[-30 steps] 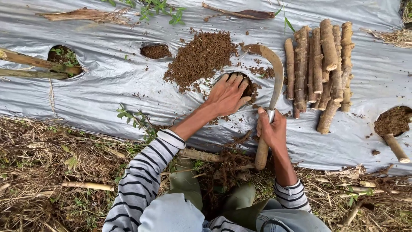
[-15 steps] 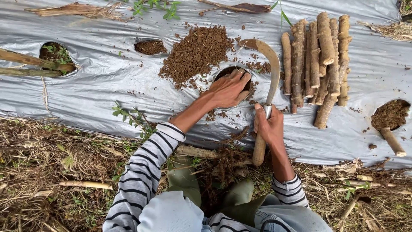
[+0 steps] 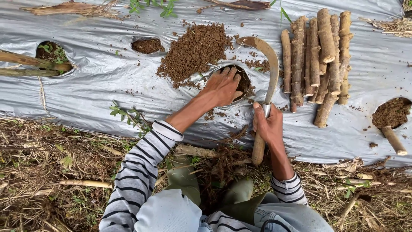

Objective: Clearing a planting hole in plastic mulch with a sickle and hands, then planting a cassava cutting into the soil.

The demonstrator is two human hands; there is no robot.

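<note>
Kneeling at the near edge of a silver plastic mulch sheet [image 3: 94, 90], the person reached forward with both arms in striped sleeves. The left hand [image 3: 223, 86] lay palm down with fingers loosely spread, gripping nothing, its fingertips dipping into a round planting hole [image 3: 245, 83] cut in the sheet near its middle. The right hand [image 3: 267, 124] was clenched around the wooden handle of a sickle [image 3: 268, 81], whose curved, rusty blade arched up and over the far side of that hole. A heap of loose brown soil [image 3: 193, 51] sat on the sheet just left of the hole, touching its rim, and a smaller soil-filled hole [image 3: 147, 45] lay beyond it to the left. Toward the sheet's far right corner a bundle of cut stem stakes [image 3: 319, 60] lay side by side, just beside the blade. Near the right edge, another hole [image 3: 389, 112] held soil and one stake [image 3: 394, 140] leaning out of it. At the left edge a further opening [image 3: 53, 53] showed green weeds, with bamboo poles [image 3: 30, 64] lying across it. Dry grass and straw [image 3: 51, 172] covered the ground along the near edge.
</note>
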